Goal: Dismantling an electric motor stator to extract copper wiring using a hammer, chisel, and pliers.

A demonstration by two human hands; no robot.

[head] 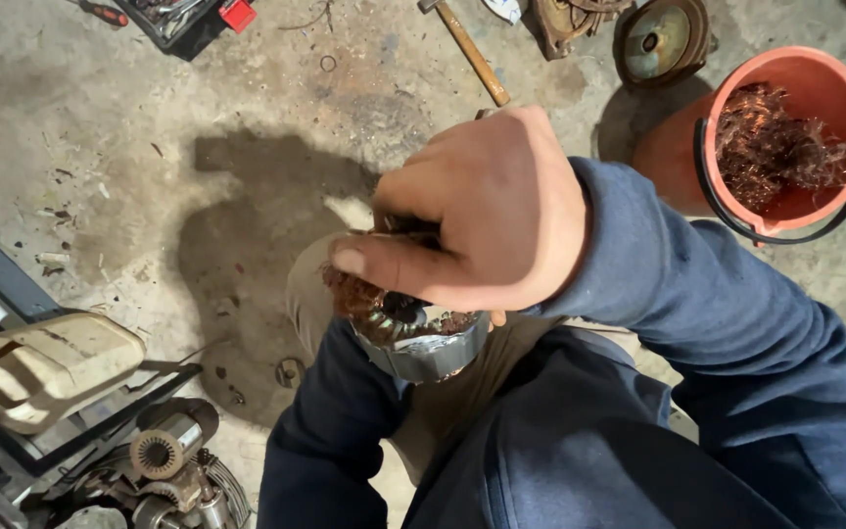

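Observation:
My right hand [487,211] is closed in a fist around a dark tool handle [405,306], pressed down into the top of a round metal motor stator [428,351]. Reddish copper winding [350,294] bulges out of the stator's left side under my thumb. The stator sits over my knee, close to my body. My left sleeve [330,441] runs up to the stator from below. My left hand is hidden behind the stator and my right hand, except perhaps a fingertip [496,318] at the stator's right edge.
An orange bucket [815,78] of tangled copper wire stands at the right on the concrete floor. A hammer [467,44] and a round metal part [660,39] lie at the top. A beige canister [46,367] and motor parts [164,456] sit at the lower left.

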